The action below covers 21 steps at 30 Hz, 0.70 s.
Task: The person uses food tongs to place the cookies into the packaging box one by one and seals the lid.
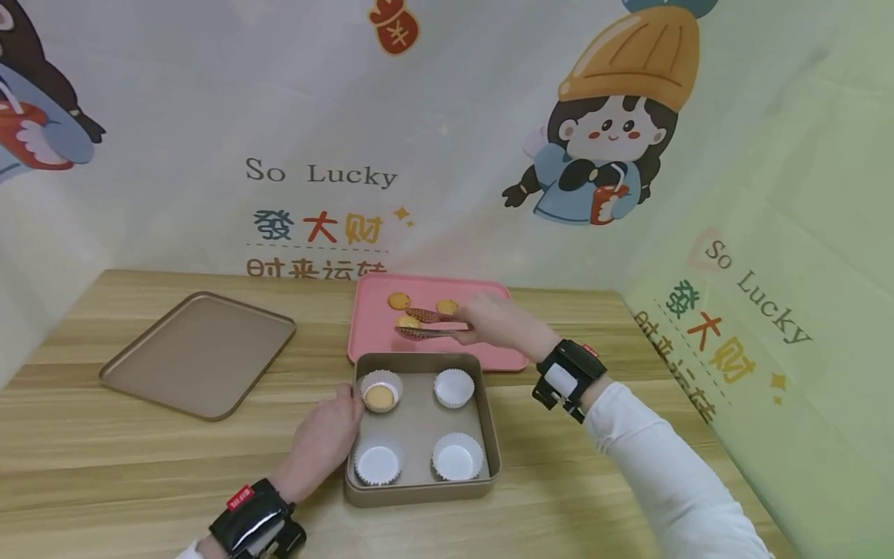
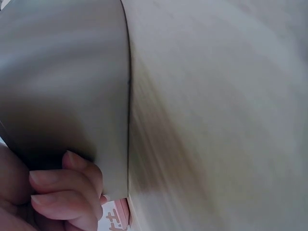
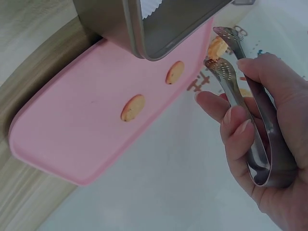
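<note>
My right hand (image 1: 486,320) holds metal tongs (image 3: 262,139) over the pink tray (image 1: 370,341). Between their perforated tips is a round yellow cookie (image 3: 217,48); two more cookies (image 3: 132,107) lie flat on the tray. At the upper left corner of a square, deep baking pan (image 1: 422,494), my left hand (image 1: 327,435) grips the side wall with curled fingers; in the left wrist view they lie against its outside. Several white paper cups (image 1: 457,456) stand in the pan's corners. The far-left cup contains a cookie (image 1: 379,398).
A shallow brown tray or lid (image 1: 199,357) lies at the left of the wooden table (image 1: 140,458). The pan stands close in front of the pink tray. A printed cloth (image 1: 454,155) hangs behind the table and along its right side.
</note>
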Motion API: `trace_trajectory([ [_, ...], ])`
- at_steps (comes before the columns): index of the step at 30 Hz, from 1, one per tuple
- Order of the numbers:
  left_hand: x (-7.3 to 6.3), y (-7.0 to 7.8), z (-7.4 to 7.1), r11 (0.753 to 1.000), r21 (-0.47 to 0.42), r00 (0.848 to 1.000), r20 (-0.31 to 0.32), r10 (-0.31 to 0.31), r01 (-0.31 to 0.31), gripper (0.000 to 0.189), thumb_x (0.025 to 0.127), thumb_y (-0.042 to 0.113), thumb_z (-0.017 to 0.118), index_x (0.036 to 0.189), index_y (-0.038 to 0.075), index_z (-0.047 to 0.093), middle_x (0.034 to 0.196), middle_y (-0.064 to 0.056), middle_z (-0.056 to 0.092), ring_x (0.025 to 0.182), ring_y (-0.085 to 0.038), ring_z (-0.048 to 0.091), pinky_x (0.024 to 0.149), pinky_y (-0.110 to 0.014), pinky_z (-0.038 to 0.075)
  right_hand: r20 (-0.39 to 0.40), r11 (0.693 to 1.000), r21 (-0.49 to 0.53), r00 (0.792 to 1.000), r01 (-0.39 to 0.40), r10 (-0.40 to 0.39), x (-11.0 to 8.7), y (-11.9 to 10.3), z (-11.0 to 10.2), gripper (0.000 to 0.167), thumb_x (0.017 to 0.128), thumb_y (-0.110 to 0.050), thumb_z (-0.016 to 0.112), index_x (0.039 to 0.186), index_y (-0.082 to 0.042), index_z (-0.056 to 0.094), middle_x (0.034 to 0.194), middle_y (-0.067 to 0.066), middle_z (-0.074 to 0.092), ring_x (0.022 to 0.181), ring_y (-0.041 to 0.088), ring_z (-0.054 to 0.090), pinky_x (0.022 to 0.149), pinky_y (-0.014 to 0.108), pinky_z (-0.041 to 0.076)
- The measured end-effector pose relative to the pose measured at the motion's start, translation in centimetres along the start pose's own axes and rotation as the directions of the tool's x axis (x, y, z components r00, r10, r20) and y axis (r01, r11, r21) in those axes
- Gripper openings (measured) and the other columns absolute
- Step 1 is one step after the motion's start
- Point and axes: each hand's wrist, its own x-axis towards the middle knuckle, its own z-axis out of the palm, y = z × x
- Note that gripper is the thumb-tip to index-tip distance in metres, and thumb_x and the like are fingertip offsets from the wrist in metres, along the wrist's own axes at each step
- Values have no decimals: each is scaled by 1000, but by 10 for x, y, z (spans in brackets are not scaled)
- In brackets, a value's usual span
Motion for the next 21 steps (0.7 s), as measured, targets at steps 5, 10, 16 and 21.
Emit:
trace_trajectory([
  [5,-1,1,-1,1000,2,1000,-3,1,-1,19,95,9,42,89,-8,48,54,-5,38,42,-18,42,34,-29,33,-5,997,-73,1000,-8,7,-29,-9,-7,24,82,-15,66,65,-11,50,53,-7,32,48,5,31,46,19,26],
  [10,-1,2,-1,1000,0,1000,15,-14,14,20,95,10,41,90,-9,48,54,-5,38,43,-17,41,34,-28,33,-57,984,-178,998,14,-24,-58,-17,-8,25,79,-21,71,67,-10,52,54,-6,39,47,6,37,43,20,31],
  [16,-1,3,-3,1000,-8,999,34,-26,27,22,96,10,40,94,-10,48,55,-6,39,44,-18,42,35,-29,33,-35,983,-184,999,23,-30,-80,-24,-5,26,75,-12,69,63,-12,46,54,-7,31,47,6,30,42,20,29],
  [21,0,3,-1,1000,-1,999,25,-21,21,21,95,10,41,92,-9,48,56,-7,39,45,-19,42,35,-29,34,58,978,-211,998,-3,16,-80,-31,-9,26,73,-9,66,61,-14,43,54,-7,27,49,6,25,43,21,24],
])
